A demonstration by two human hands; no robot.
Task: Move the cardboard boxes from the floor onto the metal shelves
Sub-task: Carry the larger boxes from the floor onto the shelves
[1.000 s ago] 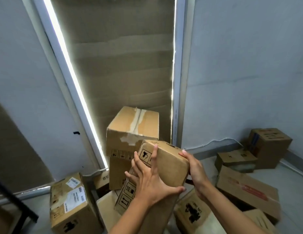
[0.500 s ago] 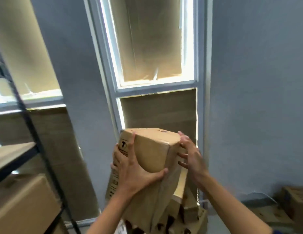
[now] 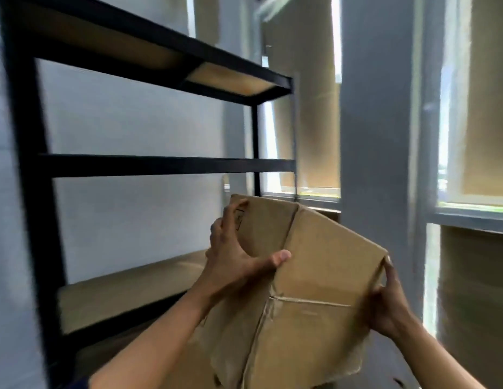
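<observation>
Dim, bluish interior — daylight glares through window gaps at right, blown white. Motion blur smears the whole frame; shelf frame at left bows from wide-angle distortion.

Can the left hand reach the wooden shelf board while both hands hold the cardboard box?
Probably yes. The left hand grips the cardboard box right beside the shelf board, and nothing shows between them. The right hand holds the far corner.

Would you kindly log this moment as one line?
hands: left, right grip box | shelf: ahead | box: unplaced
</observation>
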